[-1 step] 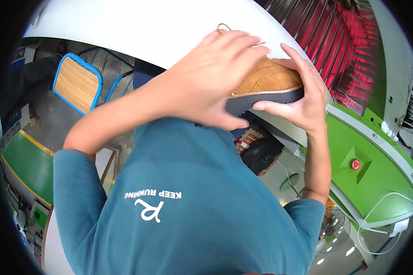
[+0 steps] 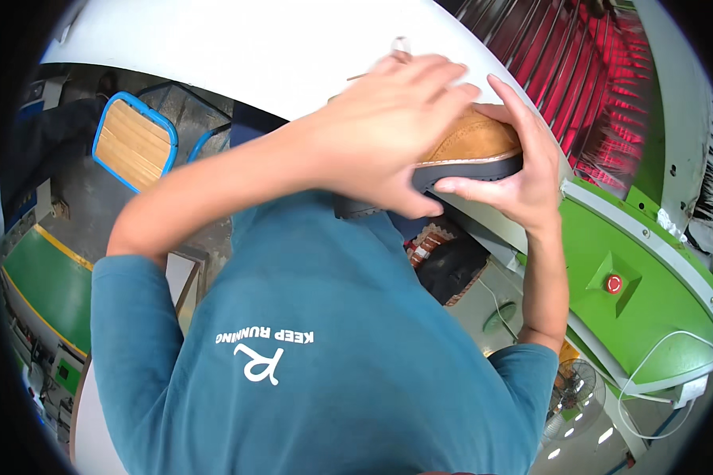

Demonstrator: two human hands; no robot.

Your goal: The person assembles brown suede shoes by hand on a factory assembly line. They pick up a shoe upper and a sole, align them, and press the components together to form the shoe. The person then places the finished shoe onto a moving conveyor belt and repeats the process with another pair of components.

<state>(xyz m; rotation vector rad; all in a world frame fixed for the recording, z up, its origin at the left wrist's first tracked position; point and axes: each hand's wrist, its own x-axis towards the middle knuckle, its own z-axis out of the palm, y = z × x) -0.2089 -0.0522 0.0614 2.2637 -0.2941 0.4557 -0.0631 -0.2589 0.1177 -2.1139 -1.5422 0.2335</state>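
Tan suede shoe with dark rubber sole (image 2: 471, 146) held sole-down over the white table edge (image 2: 238, 47), left hand (image 2: 380, 131) clamped over the upper, right hand (image 2: 515, 174) cupping the toe; likely light, soft upper, stiff sole—grip the sole.

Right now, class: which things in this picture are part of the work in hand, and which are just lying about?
In hand:
- tan shoe with dark sole
- left hand, laid over the shoe
- right hand, gripping the sole
- white table

Lying about:
- blue-framed stool
- green machine with red button
- red bristle rack
- dark item under the table
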